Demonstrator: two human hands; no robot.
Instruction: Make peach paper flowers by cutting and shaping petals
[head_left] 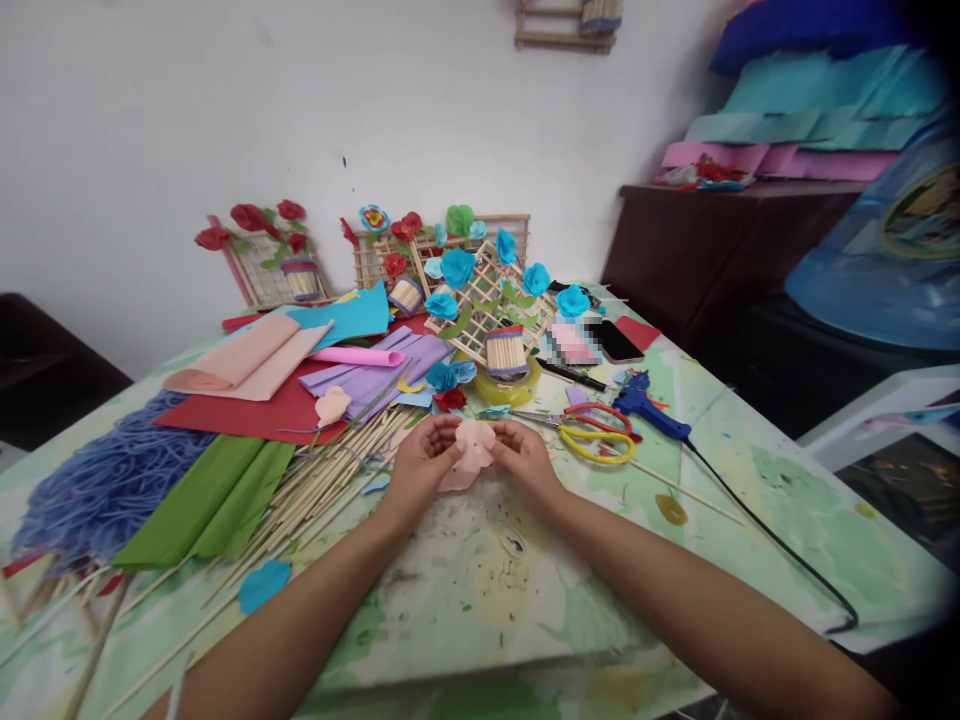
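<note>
- At the centre of the clock, above the patterned tablecloth (495, 610), a pale peach paper flower (474, 440) spans the gap between both hands.
- On its 9 o'clock side, the left hand (426, 462) pinches the flower's edge between thumb and fingers.
- On its 3 o'clock side, the right hand (526, 460) grips the opposite edge the same way.
- Towards 12, a stick lattice (480, 300) bears blue paper flowers, leaning behind a yellow tape roll (525, 390).
- Towards 3, just beyond the right hand, scissors (564, 422) with red and yellow handles lie near a blue glue gun (641, 400).
- Around 9, thin sticks (330, 475) lie bunched, then folded green paper (199, 500), then blue yarn (112, 490).
- Near 10, a peach paper sheet (240, 360) rests folded over.
- Out at 2, a dark phone (616, 342) lies flat.
</note>
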